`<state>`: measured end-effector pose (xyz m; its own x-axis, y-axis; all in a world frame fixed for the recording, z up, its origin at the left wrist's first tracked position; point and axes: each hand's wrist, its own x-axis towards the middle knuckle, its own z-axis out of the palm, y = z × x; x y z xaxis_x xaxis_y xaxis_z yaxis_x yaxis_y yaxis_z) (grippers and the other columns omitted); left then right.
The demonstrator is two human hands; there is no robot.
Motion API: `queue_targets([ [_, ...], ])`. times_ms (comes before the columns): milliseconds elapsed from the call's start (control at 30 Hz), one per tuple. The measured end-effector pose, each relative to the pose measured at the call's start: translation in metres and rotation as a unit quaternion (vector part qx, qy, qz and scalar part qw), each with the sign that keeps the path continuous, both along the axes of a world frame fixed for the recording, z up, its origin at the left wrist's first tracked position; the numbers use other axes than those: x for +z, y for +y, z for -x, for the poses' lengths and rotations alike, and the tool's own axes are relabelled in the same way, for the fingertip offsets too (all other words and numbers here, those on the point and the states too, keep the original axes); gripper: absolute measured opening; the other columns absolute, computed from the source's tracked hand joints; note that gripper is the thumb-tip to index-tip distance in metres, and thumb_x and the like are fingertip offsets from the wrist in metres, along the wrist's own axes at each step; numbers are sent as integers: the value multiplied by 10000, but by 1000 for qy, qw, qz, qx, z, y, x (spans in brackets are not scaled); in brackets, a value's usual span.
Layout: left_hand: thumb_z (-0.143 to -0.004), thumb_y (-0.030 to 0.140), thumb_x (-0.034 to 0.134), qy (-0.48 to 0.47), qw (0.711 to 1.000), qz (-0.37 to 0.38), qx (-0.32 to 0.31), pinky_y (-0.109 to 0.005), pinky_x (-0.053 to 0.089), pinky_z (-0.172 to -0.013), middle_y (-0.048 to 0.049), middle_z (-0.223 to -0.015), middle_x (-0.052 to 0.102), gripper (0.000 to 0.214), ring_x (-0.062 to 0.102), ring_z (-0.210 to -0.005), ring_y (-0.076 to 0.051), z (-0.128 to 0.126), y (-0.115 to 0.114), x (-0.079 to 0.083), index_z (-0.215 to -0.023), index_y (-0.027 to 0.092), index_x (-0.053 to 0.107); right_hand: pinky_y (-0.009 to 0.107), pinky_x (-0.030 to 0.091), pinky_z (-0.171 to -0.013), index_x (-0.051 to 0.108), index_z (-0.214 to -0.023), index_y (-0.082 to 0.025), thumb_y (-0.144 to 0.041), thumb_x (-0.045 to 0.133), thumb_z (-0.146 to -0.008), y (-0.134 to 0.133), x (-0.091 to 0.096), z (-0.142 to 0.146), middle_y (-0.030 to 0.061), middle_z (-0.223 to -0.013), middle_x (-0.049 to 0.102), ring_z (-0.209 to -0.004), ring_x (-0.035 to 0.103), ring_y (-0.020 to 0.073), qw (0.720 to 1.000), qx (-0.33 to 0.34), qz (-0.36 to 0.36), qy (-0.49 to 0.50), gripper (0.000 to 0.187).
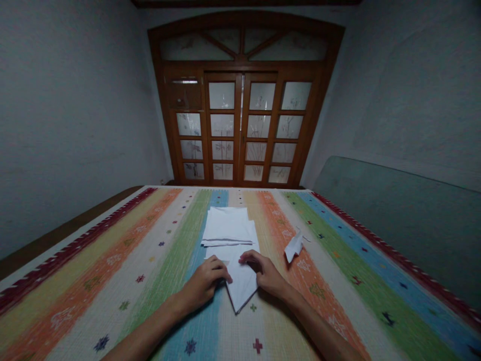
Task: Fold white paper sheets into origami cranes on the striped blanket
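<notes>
Got the folded white paper (242, 285) on my feed, its long axis pointing back at me, tip toward the camera. Left hand (203, 282) and right hand (265, 273) flank it equally, both curled narrow, gripping its upper edges.

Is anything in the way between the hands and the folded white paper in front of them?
Nothing visible stands in the way. The left hand and right hand both touch the folded white paper directly. The stack of white paper lies beyond it, not between them.
</notes>
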<state>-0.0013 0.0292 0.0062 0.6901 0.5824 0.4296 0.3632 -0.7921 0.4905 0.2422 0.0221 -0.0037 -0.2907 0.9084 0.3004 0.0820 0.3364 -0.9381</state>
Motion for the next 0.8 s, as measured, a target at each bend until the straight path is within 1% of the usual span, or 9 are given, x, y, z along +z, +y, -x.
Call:
queue_targets([
  [33, -849, -65, 440, 1, 1000, 6, 5, -350, 461, -843, -61, -963, 694, 436, 562, -975, -220, 0, 0, 1, -991, 229, 729, 471, 457, -1043, 687, -958, -202, -9, 512, -557, -1, 3, -4, 70, -1004, 725, -1075, 663, 249, 999, 0, -15, -42, 479],
  [133, -909, -12, 429, -4, 1000, 16, 19, -345, 461, -823, -67, -932, 688, 397, 560, -958, -223, -2, 0, 1, -1061, 222, 712, 536, 400, -1077, 748, -942, -197, -27, 594, -629, -3, 10, -14, 104, -1070, 746, -1224, 587, 320, 988, 3, -52, -144, 388],
  [233, -958, 54, 437, -14, 999, 26, 21, -343, 461, -835, -66, -950, 693, 342, 570, -966, -219, -4, 1, 0, -1116, 223, 688, 579, 373, -1087, 777, -956, -212, -35, 618, -675, -3, 12, -20, 103, -1105, 756, -1304, 525, 349, 979, 19, -68, -189, 368],
  [367, -962, 141, 526, -20, 998, 51, 24, -344, 464, -879, -66, -1042, 689, 256, 597, -1010, -216, -8, 1, 1, -1152, 235, 669, 575, 388, -1082, 796, -962, -224, -10, 592, -693, -2, 10, -22, 101, -1109, 763, -1284, 552, 333, 977, 19, -69, -200, 399],
  [467, -953, 189, 569, -24, 997, 61, 29, -346, 470, -901, -76, -1115, 667, 251, 607, -1041, -219, -9, 2, 1, -1184, 238, 653, 561, 393, -1086, 797, -983, -224, 20, 535, -686, 0, 8, -24, 96, -1121, 762, -1283, 562, 311, 977, 22, -64, -203, 465],
  [567, -940, 205, 589, -25, 997, 58, 44, -349, 476, -889, -82, -1091, 674, 238, 613, -1022, -223, -11, 3, 0, -1172, 216, 641, 563, 392, -1087, 794, -997, -235, 27, 513, -658, 1, 7, -25, 83, -1137, 758, -1282, 564, 299, 978, 22, -53, -201, 512],
  [667, -910, 198, 625, -13, 997, 49, 62, -348, 477, -860, -71, -1028, 682, 179, 610, -986, -226, -12, 3, -1, -1088, 197, 639, 575, 389, -1084, 802, -953, -243, 10, 530, -646, 1, 8, -26, 73, -1112, 767, -1266, 572, 304, 980, 18, -51, -189, 482],
  [800, -894, 186, 647, 12, 997, 30, 71, -342, 468, -864, -53, -996, 676, 58, 593, -987, -223, -13, 1, 0, -948, 201, 665, 590, 379, -1081, 807, -905, -251, -78, 600, -714, 2, 10, -25, 75, -1093, 772, -1240, 580, 319, 981, 20, -50, -187, 330],
])
